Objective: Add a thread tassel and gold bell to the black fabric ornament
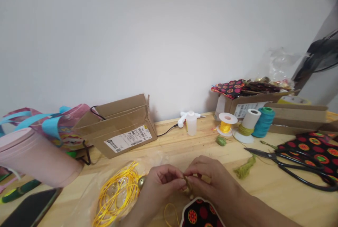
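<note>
My left hand (164,182) and my right hand (211,176) meet near the front of the table, thumbs and fingers of both pinched together. Between them runs a short olive-green cord (188,186); its ends are hidden by the fingers. Just below lies a dark fabric piece (202,214) with red and orange flower patterns and a pale edge, cut off by the frame. A loop of thin yellow cord (171,213) curves beside it. Left of my left hand, a bundle of yellow cord (118,191) rests on clear plastic, with a brass-coloured bell (142,182) partly behind my wrist.
Black-handled scissors (287,163) and an olive tassel (245,168) lie at the right. Behind stand spools of yellow (225,127), olive (246,129) and teal thread (264,123), and a white bottle (191,124). A cardboard box (124,128), pink tumbler (39,156) and phone (31,207) occupy the left.
</note>
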Demonstrator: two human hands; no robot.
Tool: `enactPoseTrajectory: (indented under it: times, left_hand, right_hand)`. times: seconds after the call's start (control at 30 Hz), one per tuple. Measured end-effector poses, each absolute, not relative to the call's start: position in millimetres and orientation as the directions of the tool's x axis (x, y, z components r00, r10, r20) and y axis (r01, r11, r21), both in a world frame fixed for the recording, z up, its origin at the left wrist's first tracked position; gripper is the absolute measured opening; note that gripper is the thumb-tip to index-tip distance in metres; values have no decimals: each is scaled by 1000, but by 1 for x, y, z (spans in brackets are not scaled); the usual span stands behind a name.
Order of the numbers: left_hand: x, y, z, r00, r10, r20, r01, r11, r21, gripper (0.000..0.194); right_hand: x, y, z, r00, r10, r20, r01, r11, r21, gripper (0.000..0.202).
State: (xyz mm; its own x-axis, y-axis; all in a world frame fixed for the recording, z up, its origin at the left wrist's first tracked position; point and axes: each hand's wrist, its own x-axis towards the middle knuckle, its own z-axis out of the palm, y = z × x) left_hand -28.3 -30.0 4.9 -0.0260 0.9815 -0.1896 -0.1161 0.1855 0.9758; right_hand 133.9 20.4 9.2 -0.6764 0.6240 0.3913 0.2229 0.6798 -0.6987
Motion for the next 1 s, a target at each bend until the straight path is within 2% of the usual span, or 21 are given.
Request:
enactPoseTrajectory:
  times: [0.13,0.33,0.4,0.57,0.67,0.87,1.0]
  left_hand:
    - [-28,-30,3,11,981,-193,-138,193,972,7]
    - [-28,-30,1,52,978,-202,-153,208,966,9]
    - [-27,-31,0,51,979,-196,-150,201,968,10]
    - [-27,-30,0,15,981,-191,-195,191,962,14]
    - [-26,-31,2,-1,977,-212,-220,207,953,13]
    - [-26,-32,1,46,964,-263,-331,263,906,16]
    - [-29,-32,-4,64,944,-324,-409,321,854,18]
  right_hand:
    - [134,21,12,-709,565,423,228,751,-620,13]
    - [133,23,10,-752,397,527,209,901,-381,16]
    - [132,21,8,-730,411,545,230,900,-371,16]
    - [129,18,5,-632,490,601,246,862,-444,14]
    - [128,18,4,-613,474,633,247,875,-416,14]
    - [130,18,7,-674,274,686,224,961,-164,19]
    - [136,15,9,-783,192,592,205,978,-46,14]
